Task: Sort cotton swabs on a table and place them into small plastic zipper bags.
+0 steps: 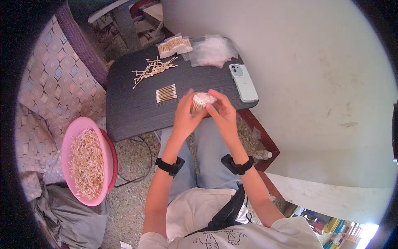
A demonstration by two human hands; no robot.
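Between both hands, over the near edge of the dark table (128, 108), I hold a bundle of cotton swabs (202, 101) with white tips uppermost. My left hand (185, 114) wraps its left side, and my right hand (223, 112) grips it from the right with thumb and fingers. Whether a bag surrounds the bundle, I cannot tell. Just left of my hands lies a neat row of cotton swabs (166, 93). Beyond it, loose cotton swabs (153, 69) are scattered in a crisscross heap.
At the table's far side lie packed cotton swabs (174, 45) and a stack of clear plastic bags (213, 50). A pale phone (243, 83) rests by the right edge, near the wall (323, 91). On the left stands a pink basin (66, 166) full of swabs.
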